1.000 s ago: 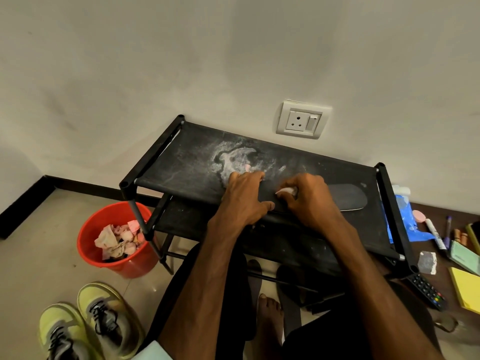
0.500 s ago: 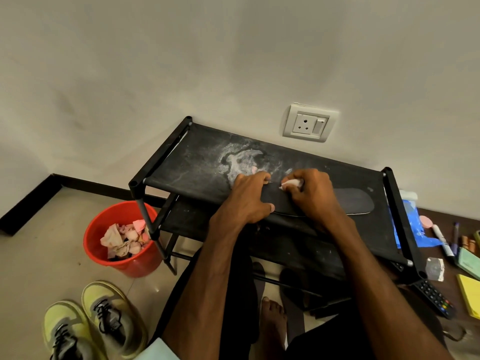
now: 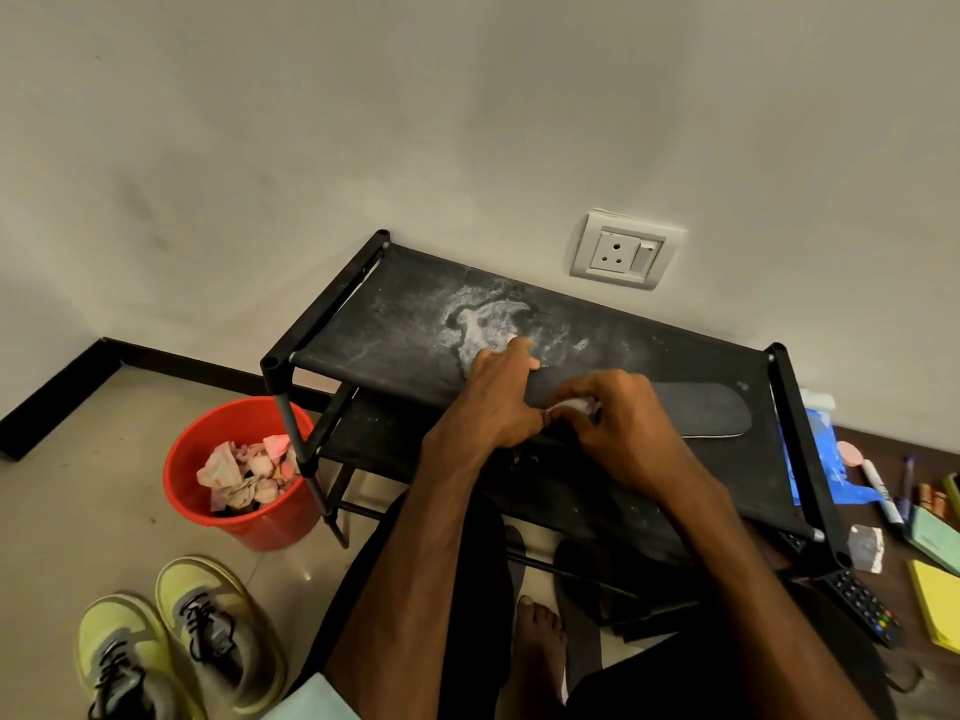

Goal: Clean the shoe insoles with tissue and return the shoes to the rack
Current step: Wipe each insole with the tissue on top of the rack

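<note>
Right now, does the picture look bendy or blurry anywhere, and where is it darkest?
Head view: the wide lens bends the edges, so the rack looks splayed; the light is soft, with no glare; it is darkest under the rack's top shelf; the right hand and its tissue look slightly smeared; the black insole barely stands out from the black shelf.

I log the rack shelf (image 3: 395,324) as black cloth, matt, smeared chalky white. Insole (image 3: 701,415): dark, matt, fine-grained. Tissue (image 3: 574,405): crumpled white paper. Bucket (image 3: 270,527): glossy red plastic. Floor tiles (image 3: 78,511): smooth, faintly shiny.
</note>
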Demonstrator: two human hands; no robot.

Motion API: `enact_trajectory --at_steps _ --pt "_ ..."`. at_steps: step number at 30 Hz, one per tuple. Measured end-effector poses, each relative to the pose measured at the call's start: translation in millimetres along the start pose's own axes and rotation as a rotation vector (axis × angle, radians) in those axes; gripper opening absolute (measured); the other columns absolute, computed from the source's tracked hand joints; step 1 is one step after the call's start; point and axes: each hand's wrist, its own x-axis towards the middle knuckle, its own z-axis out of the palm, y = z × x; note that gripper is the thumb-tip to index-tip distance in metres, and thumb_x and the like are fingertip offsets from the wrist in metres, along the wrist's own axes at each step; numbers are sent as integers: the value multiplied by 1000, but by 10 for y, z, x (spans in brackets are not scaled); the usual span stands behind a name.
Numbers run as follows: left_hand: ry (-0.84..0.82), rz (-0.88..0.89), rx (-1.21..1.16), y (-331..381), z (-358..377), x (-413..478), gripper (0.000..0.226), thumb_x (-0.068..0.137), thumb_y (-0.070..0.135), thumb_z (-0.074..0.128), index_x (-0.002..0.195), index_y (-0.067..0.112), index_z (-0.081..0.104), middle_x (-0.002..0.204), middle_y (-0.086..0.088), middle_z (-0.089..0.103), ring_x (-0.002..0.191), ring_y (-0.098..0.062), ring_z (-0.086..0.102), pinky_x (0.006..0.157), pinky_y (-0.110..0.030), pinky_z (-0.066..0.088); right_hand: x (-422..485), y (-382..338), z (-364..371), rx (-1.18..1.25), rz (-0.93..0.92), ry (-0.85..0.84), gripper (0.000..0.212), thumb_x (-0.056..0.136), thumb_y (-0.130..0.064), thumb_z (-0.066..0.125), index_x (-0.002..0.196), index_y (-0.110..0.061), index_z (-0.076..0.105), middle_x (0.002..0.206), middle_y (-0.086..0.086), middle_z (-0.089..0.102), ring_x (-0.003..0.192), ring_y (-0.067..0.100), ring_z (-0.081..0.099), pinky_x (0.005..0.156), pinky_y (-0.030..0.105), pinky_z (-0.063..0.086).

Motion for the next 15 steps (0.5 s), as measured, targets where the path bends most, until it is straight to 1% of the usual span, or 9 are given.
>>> enact_trajectory --at_steps 3,5,7,10,13,15 --pt "-49 4 7 7 -45 -13 83 82 13 78 147 13 27 149 0 46 138 -20 34 94 -25 37 -66 -23 -68 4 -2 -46 19 87 -11 75 96 -27 81 91 -6 78 82 8 71 77 37 60" --pt "-69 1 10 4 -84 -8 86 82 8 75 149 10 22 150 0 47 139 -22 37 101 -30 44 -30 -25 -78 3 3 -45 19 87 -13 75 97 -28 81 92 -5 78 83 8 71 78 36 61" --pt "-77 -10 -3 7 -96 -5 90 80 4 74 152 10 18 150 0 48 137 -23 41 103 -36 48 43 -21 -37 10 6 -5 20 87 -12 75 97 -28 81 93 -5 78 83 9 72 79 34 61" --pt "-65 -28 -33 9 -74 1 91 79 0 72 152 18 20 149 -2 48 132 -22 46 96 -36 53 223 15 69 17 45 87 17 87 -10 75 97 -23 80 95 0 78 86 16 72 80 36 60" --pt "-55 -37 -43 -10 -61 28 91 77 2 73 151 20 21 147 -2 48 131 -21 46 98 -35 51 456 59 95 -24 119 153 16 86 -10 73 96 -19 81 93 5 78 86 22 71 80 39 59" --pt "-50 -47 -48 -15 -64 39 94 76 3 74 151 20 20 146 -4 49 131 -22 48 98 -34 51 551 53 83 -64 130 145 17 85 -8 72 96 -18 81 94 8 78 86 25 71 81 40 58"
